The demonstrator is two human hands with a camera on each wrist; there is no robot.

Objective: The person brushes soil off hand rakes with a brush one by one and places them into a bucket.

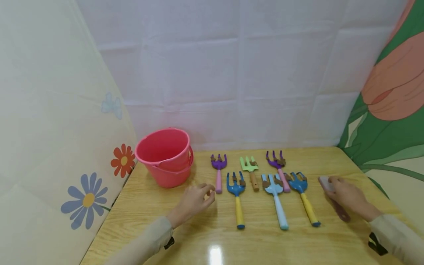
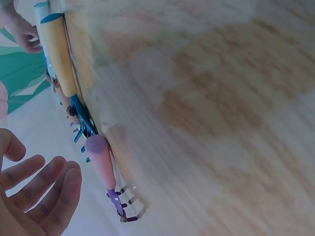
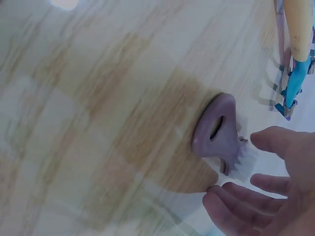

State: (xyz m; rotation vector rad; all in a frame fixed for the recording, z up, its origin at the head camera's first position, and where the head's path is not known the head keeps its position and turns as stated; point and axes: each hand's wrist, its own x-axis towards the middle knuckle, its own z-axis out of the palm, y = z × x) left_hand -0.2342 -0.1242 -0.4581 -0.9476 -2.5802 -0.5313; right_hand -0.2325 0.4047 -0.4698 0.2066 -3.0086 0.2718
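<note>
At the right of the head view my right hand is over a brush with a brown handle and pale bristles. In the right wrist view the thumb and fingers of that hand stand apart on either side of the brush; whether they touch it, I cannot tell. My left hand holds nothing, its fingers loosely bent, left of a purple fork with a pink handle. That fork also shows beside the left hand in the left wrist view, brown bits on its tines.
Two blue forks with yellow handles, a light blue fork, a green fork and another purple fork lie between the hands, brown bits on their tines. A pink bucket stands at the back left.
</note>
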